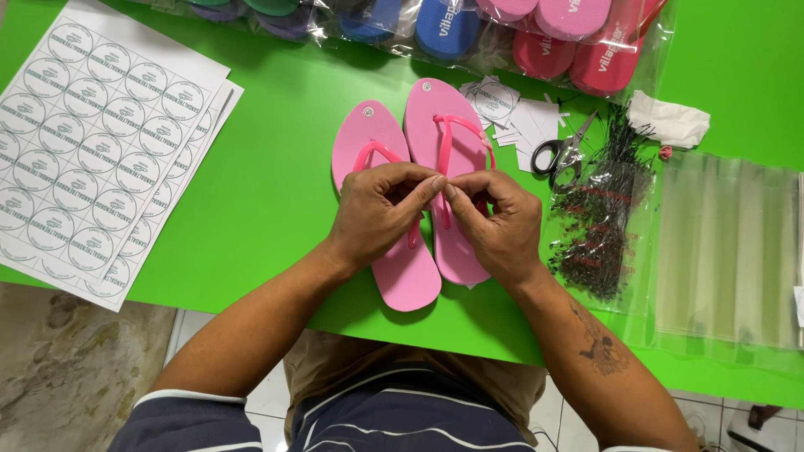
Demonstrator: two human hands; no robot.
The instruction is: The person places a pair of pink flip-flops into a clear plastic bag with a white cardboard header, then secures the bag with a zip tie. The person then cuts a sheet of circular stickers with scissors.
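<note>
Sticker sheets lie at 9 o'clock on the green desk. Centre: pink flip-flop pair, side by side, long axes running 12–6, toes at 12. Left hand & right hand meet over the straps, fingertips pinched together on sth. small — can't tell what. Both hands equally near; pair lies directly under them. Scissors at 2 o'clock, black tag-pin bundle and clear bags at 3.

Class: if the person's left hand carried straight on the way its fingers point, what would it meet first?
Almost at once the right hand: the left hand points toward it, fingertips nearly touching above the pink flip-flops.
</note>
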